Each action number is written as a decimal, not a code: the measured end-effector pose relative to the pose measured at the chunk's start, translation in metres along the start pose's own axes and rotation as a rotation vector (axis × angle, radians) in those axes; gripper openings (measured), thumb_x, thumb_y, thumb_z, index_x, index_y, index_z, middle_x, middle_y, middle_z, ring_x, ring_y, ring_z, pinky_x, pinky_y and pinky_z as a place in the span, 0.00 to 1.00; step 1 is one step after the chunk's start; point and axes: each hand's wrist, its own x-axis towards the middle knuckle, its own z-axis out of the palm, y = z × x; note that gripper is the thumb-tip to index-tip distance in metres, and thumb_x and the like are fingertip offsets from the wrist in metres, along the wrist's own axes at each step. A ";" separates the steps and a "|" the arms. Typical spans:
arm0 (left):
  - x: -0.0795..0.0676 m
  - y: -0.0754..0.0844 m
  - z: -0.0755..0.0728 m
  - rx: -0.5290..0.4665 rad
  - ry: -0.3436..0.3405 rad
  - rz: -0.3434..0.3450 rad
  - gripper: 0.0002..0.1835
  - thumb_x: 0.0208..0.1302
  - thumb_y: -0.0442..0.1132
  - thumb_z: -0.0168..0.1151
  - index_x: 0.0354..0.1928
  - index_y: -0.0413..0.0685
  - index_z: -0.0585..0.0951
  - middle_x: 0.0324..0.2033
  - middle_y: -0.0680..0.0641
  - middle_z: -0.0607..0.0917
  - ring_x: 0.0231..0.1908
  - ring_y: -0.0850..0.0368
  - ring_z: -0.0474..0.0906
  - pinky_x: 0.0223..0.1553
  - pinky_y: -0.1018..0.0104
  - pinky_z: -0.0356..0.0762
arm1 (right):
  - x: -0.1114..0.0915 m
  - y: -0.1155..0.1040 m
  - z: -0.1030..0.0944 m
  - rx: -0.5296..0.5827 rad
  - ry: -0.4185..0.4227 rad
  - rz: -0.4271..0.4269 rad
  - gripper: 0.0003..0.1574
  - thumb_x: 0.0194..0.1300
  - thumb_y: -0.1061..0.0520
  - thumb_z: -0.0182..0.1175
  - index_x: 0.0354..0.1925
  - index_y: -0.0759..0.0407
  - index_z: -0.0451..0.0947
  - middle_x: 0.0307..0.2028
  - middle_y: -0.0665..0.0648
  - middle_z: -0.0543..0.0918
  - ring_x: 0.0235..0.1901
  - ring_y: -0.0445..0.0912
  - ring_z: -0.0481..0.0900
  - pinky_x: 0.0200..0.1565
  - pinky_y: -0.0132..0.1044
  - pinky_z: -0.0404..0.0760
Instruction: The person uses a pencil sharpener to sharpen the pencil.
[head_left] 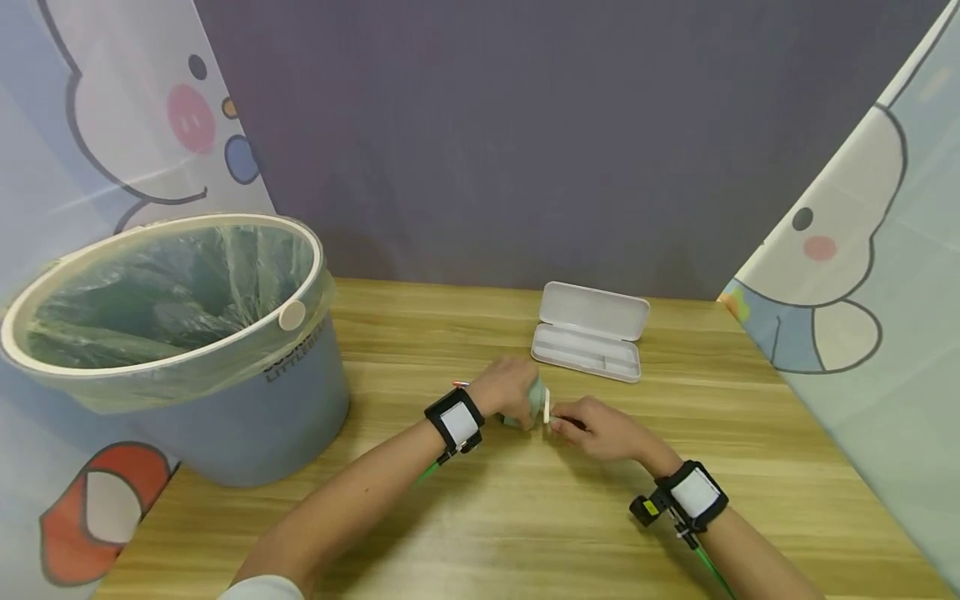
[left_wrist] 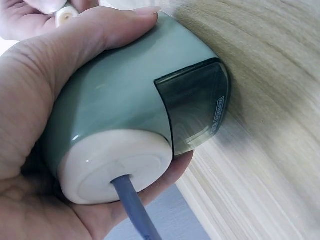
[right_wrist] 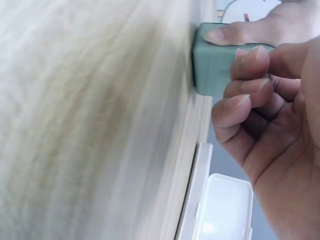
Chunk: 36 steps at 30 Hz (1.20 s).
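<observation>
My left hand (head_left: pixel 508 392) grips a green pencil sharpener (left_wrist: pixel 120 90) with a cream front and a dark see-through shavings drawer (left_wrist: pixel 197 107). A blue-purple pencil (left_wrist: pixel 134 206) is in the hole of the cream front. In the head view, a thin piece with a red end (head_left: pixel 461 384) shows beyond the left wrist. My right hand (head_left: pixel 600 429) is at the sharpener's other end, its fingers curled round the crank. The crank's cream knob (left_wrist: pixel 66 17) peeks out between those fingers in the left wrist view. Most of the crank is hidden by the hand.
Behind the hands, an open white pencil case (head_left: pixel 587 346) lies on the wood-grain table (head_left: pixel 480 533). A large blue bin (head_left: pixel 300 400) with a clear liner stands at the left. A grey panel (head_left: pixel 480 142) closes off the back, with cartoon-printed panels at both sides.
</observation>
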 end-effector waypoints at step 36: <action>-0.002 0.005 -0.007 0.053 -0.010 0.031 0.19 0.38 0.43 0.86 0.28 0.50 0.82 0.26 0.55 0.81 0.26 0.60 0.75 0.27 0.72 0.74 | 0.006 -0.002 -0.021 -0.116 0.076 -0.050 0.14 0.77 0.62 0.54 0.31 0.56 0.77 0.22 0.37 0.66 0.20 0.26 0.62 0.24 0.23 0.65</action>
